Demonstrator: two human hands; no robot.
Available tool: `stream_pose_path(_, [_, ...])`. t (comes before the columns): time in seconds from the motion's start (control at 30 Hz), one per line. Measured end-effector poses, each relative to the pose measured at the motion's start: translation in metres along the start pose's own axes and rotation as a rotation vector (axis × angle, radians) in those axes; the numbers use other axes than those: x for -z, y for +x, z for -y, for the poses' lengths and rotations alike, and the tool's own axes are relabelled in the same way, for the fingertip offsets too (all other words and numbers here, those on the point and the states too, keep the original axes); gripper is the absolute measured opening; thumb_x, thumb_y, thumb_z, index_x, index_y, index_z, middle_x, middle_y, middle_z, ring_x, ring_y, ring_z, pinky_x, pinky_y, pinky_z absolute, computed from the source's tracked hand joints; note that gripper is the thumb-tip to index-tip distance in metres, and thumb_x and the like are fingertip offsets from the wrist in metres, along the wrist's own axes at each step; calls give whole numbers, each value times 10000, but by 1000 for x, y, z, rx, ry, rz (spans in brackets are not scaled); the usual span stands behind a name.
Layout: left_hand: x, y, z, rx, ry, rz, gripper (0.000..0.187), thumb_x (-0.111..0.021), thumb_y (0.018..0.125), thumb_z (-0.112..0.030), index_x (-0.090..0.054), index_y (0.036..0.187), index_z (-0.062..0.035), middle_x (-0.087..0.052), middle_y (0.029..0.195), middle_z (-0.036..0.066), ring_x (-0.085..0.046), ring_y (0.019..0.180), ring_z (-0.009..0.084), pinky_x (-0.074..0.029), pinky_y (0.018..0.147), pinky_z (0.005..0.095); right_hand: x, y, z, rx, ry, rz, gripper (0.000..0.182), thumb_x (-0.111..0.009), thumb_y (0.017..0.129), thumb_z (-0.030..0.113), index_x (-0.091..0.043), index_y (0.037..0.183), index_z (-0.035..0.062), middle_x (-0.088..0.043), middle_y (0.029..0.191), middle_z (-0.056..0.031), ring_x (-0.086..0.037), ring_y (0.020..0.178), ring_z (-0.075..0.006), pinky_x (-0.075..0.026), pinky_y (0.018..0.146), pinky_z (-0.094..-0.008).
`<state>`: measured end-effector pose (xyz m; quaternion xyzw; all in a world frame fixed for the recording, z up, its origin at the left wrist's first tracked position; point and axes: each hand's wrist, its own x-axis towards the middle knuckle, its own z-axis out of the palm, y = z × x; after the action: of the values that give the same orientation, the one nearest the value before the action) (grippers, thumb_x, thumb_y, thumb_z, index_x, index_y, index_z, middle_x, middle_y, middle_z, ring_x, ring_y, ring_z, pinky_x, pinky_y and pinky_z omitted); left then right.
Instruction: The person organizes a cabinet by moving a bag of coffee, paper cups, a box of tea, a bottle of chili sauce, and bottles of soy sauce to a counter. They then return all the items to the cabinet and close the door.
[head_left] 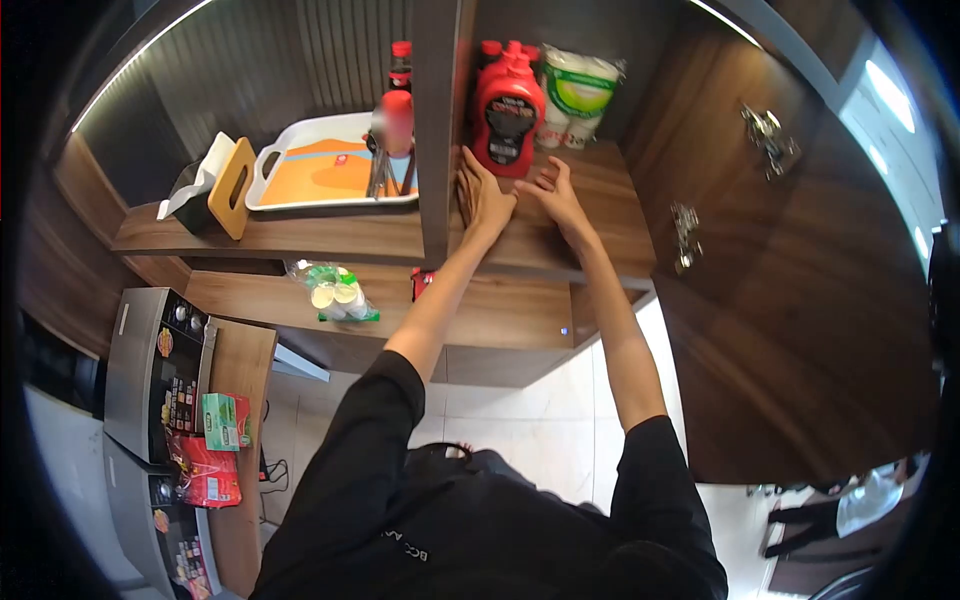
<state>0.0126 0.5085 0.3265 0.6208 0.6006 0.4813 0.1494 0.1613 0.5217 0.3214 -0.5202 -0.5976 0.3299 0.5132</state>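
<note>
Both hands reach onto a wooden cabinet shelf [590,215] in the head view. My left hand [487,203] is beside the upright divider, just below a large red bottle [510,120] with a black label. Its fingers point up and are partly spread, with nothing seen in them. To the right, my right hand [560,200] is open with bent fingers, below the bottle's right side. Whether either hand touches the bottle is unclear. More red caps show behind it. A green and white plastic-wrapped pack [578,95] stands to its right.
A white tray [270,180] with utensils and a red-capped bottle lies left of the divider, near a tissue box [230,190]. Wrapped cups [340,295] sit on a lower shelf. The cabinet door [800,300] hangs open at right. A person [865,505] is far off, lower right.
</note>
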Motion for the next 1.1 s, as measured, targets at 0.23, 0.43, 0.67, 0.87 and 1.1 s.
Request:
stream_pose_path(0.23, [-18,28,10,-63,46,-102,1195,-900,577,-292,-214,1500,34,-439,1429,283,-429,1332,425,-365,1105,508,-27,48,-12,344,9,-58,834,-844,811,292,-382,1420,-42,-545,1328,-261,-610,1184,-327,-522,977,-413])
stream_pose_path(0.43, [-16,25,8,-59,26,-113,1182,-933,515,-388,-295,1430,4,-485,1319,266,-484,1243,433,-432,1016,508,-21,49,-20,411,-110,-116,774,-826,823,319,-454,1389,-54,-594,1252,-249,-636,1132,-323,-542,927,-389])
stream_pose_path(0.67, [-13,21,31,-265,-73,-92,1119,-936,487,-330,-345,1369,24,-515,1256,254,-528,1166,439,-451,1000,502,-18,3,-13,322,-237,-205,741,-840,778,411,-501,1283,-13,-554,1211,-235,-640,1023,-337,-528,891,-404])
stream_pose_path(0.87, [46,-54,-5,-205,-137,102,1003,-930,556,-366,-408,1314,31,-566,1258,235,-568,1192,395,-470,992,464,4,-88,28,270,-186,-181,714,-856,753,399,-526,1266,29,-569,1175,-183,-642,1014,-307,-532,881,-392])
stream_pose_path(1.1, [74,-156,-5,-329,-275,5,1045,-932,599,-255,-351,1423,22,-492,1302,225,-488,1226,397,-433,1015,454,2,-157,45,384,-265,-184,727,-884,718,348,-548,1279,30,-582,1183,-132,-615,1052,-265,-522,836,-380])
